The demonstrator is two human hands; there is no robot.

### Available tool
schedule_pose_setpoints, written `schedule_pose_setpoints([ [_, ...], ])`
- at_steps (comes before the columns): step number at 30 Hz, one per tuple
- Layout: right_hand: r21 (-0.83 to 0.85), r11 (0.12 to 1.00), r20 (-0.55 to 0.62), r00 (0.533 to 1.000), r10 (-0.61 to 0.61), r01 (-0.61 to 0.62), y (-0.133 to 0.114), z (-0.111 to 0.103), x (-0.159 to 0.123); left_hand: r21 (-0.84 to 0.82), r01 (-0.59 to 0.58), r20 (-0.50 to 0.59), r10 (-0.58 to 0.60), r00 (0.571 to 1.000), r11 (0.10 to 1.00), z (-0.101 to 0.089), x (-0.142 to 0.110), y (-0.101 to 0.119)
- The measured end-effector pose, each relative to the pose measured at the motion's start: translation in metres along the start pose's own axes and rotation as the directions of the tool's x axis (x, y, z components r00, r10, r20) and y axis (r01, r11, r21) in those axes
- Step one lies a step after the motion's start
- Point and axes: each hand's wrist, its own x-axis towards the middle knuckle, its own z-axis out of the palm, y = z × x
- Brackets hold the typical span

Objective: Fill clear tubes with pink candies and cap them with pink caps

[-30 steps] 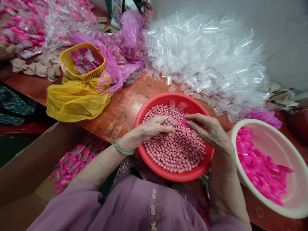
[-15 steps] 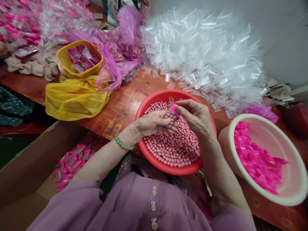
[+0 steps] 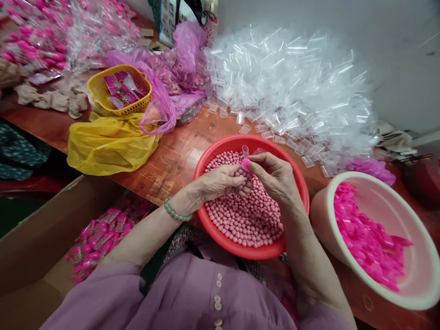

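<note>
My left hand [image 3: 220, 182] is closed around a clear plastic tube [image 3: 243, 175] filled with pink beads. At the tube's upper end sits a bright pink cap [image 3: 246, 165], pinched between the thumb and fingers of my right hand [image 3: 273, 173]. Whether the cap is fully seated I cannot tell. Both hands are over a red basin [image 3: 227, 247] holding many round pink beads [image 3: 247, 224]. An empty clear tube [image 3: 245, 150] stands among the beads near the far rim.
A heap of clear tubes [image 3: 292, 82] covers the back of the table. To the right stands a white tub [image 3: 426, 270] of pink caps [image 3: 371, 243]. On the left are a yellow basket [image 3: 120, 110], a yellow bag [image 3: 110, 144] and a cardboard box [image 3: 41, 220] with filled pink-capped tubes [image 3: 99, 233].
My right hand has brought the pink cap leftward from above the beads onto the end of the filled tube. My left hand has kept its hold, and the view has shifted slightly.
</note>
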Motion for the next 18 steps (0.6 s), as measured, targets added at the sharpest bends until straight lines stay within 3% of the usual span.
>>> schedule_pose_setpoints([
  [7,-0.268,0.941,0.088,0.978,-0.187,0.204,-0.006,-0.003,-0.003,0.017,-0.041,-0.039,0.042,0.998,0.999,0.002,-0.001,-0.001],
  [13,0.012,0.998,0.011,0.998,-0.063,0.062,0.005,-0.003,-0.008,0.222,-0.098,0.036,0.093,0.995,0.970,0.003,-0.001,0.000],
  [18,-0.047,0.995,0.035,0.996,-0.086,0.088,0.002,-0.005,-0.010,0.321,-0.098,0.014,0.099,0.995,0.942,0.004,-0.004,0.003],
])
